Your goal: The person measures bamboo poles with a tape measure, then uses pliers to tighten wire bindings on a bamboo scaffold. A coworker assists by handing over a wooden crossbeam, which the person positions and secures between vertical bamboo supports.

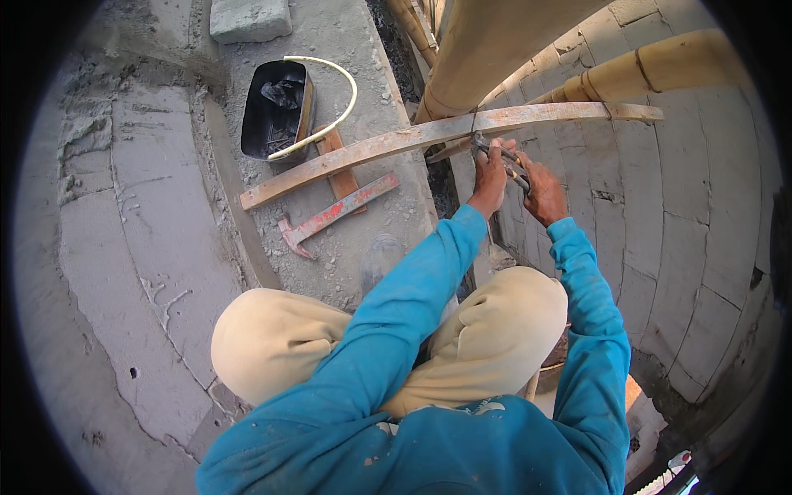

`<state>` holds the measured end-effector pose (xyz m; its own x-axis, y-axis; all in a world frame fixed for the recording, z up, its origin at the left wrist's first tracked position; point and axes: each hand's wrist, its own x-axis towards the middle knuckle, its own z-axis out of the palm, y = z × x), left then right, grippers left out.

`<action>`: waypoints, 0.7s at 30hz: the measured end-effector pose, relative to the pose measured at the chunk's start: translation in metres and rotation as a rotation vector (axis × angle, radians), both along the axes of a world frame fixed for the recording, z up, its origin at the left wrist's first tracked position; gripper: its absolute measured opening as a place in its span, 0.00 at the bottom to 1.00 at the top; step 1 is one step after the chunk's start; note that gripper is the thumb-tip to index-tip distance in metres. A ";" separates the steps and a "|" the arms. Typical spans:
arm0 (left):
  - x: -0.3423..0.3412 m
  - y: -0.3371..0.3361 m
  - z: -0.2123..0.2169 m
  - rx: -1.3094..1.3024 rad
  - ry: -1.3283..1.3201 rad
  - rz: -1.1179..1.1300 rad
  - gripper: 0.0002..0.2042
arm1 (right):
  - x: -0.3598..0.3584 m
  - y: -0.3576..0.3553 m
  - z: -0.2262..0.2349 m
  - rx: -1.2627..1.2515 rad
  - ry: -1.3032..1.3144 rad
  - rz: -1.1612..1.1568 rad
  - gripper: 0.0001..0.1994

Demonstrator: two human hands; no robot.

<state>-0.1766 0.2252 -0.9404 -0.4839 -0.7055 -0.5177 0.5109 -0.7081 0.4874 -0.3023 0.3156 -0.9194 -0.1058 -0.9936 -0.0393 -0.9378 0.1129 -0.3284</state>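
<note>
A pair of pincers [517, 174] is gripped between my two hands, its dark jaws up against the lower edge of a long wooden batten [371, 150]. My left hand [491, 176] is closed at the side nearer the jaws. Lower on the handles, my right hand [544, 195] is also closed. A thin dark wire [473, 124] loops over the batten where the jaws meet it. Beyond the batten rises a thick bamboo pole [495, 51], and the batten crosses in front of it. My fingers partly hide the handles.
A claw hammer [342, 212] with a worn red handle lies on the concrete ledge [330, 272]. A short wood piece [337, 167] lies under the batten. Farther left stands a black container [247, 124] with a pale hose handle. A block [250, 20] and another bamboo pole [660, 68] are farther off.
</note>
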 end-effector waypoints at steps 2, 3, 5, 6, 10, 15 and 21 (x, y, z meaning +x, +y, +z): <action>0.010 -0.002 0.006 -0.120 -0.293 -0.107 0.19 | 0.011 0.008 0.000 0.003 -0.051 -0.033 0.39; 0.016 -0.005 0.010 -0.126 -0.467 -0.196 0.20 | 0.017 0.011 -0.002 -0.008 -0.097 -0.044 0.39; 0.027 -0.009 0.020 -0.117 -0.460 -0.149 0.23 | 0.031 0.016 -0.005 -0.038 -0.187 -0.075 0.39; 0.033 -0.013 0.025 -0.122 -0.448 -0.150 0.23 | 0.039 0.018 -0.007 -0.054 -0.231 -0.096 0.38; 0.062 -0.046 0.043 0.030 -0.562 -0.231 0.14 | 0.063 0.022 -0.010 0.089 -0.474 -0.217 0.30; 0.110 -0.091 0.067 0.096 -0.221 -0.196 0.12 | 0.057 0.018 0.001 0.203 -0.662 -0.202 0.28; 0.102 -0.072 0.063 0.004 -0.430 -0.496 0.27 | 0.051 0.011 0.019 0.430 -0.684 -0.251 0.30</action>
